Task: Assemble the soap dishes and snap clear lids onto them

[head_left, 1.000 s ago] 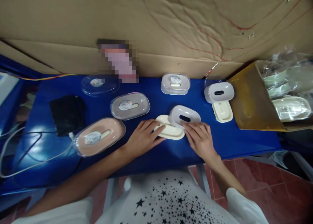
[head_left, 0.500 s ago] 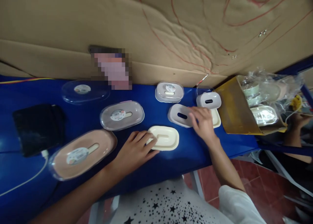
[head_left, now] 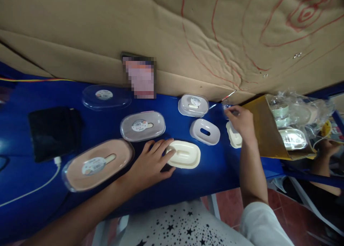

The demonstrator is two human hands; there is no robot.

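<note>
While the left hand [head_left: 152, 161] lies loosely spread, fingertips at the left edge of a cream oval plastic tray [head_left: 188, 154], the right hand [head_left: 242, 122] is farther out, fingers bent inward; whether they grip anything, I can't tell. Between the hands sits a pale grey oval plastic shell [head_left: 213, 135] with a long slot. Just nearer than the right hand, a second cream plastic tray [head_left: 234, 136] shows, partly covered; to that hand's right stands an open brown cardboard carton [head_left: 259, 131].
</note>
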